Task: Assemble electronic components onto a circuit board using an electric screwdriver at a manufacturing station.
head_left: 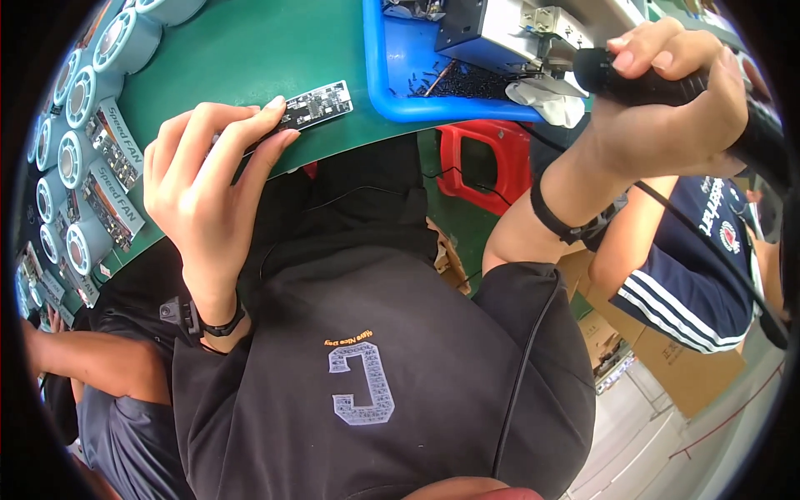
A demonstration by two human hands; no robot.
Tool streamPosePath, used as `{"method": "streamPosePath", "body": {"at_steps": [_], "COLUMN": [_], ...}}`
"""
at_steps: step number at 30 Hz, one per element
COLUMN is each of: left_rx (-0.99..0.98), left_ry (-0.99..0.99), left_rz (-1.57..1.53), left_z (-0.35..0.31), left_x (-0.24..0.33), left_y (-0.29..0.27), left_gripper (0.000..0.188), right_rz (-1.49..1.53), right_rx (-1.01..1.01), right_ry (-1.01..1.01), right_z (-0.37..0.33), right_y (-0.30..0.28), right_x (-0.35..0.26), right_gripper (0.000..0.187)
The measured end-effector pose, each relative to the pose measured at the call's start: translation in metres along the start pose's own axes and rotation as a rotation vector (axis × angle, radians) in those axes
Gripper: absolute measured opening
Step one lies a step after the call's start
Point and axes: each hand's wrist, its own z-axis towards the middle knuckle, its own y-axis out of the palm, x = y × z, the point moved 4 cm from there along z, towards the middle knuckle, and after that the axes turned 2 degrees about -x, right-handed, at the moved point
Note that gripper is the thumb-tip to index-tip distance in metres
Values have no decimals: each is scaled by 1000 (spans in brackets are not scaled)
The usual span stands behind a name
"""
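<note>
Circuit board: you have it in your left hand, pinched between thumb and fingertips toward its left end, so the right end sticks out uncovered. It lies over the green counter, close to the near edge; whether it touches the surface or hangs just above it, you cannot tell from this view. Your right hand is curled closed around a black tool, raised at the far right, beyond the right side of the blue tray. Your 2 hands are well apart, and the tool does not touch the board.

As for progress, the board's visible face already carries its small parts, and nothing is being fixed to it at this moment. Whether work with the tool on it is done or left, you cannot tell. In the tray you have a metal box and a loose pile of small black bits, with a white crumpled sheet at the near right corner. On the left, pale blue cylinders stand grouped, with other boards beside them; how finished those are, you cannot judge.
</note>
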Motion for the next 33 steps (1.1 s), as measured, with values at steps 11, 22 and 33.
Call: {"method": "streamPosePath", "body": {"at_steps": [11, 22, 33], "left_rx": [41, 30, 37], "left_ry": [20, -17, -8], "left_rz": [-5, -12, -29], "left_z": [-9, -6, -8], "left_x": [-19, -17, -21], "left_y": [1, -4, -1], "left_gripper": [27, 28, 29], "right_rz": [122, 126, 122], "right_rx": [-78, -267, -413], "right_ry": [100, 98, 148], "right_z": [-69, -73, -71], "right_y": [118, 135, 141], "right_x": [-38, -26, -21], "right_gripper": [20, 21, 26]}}
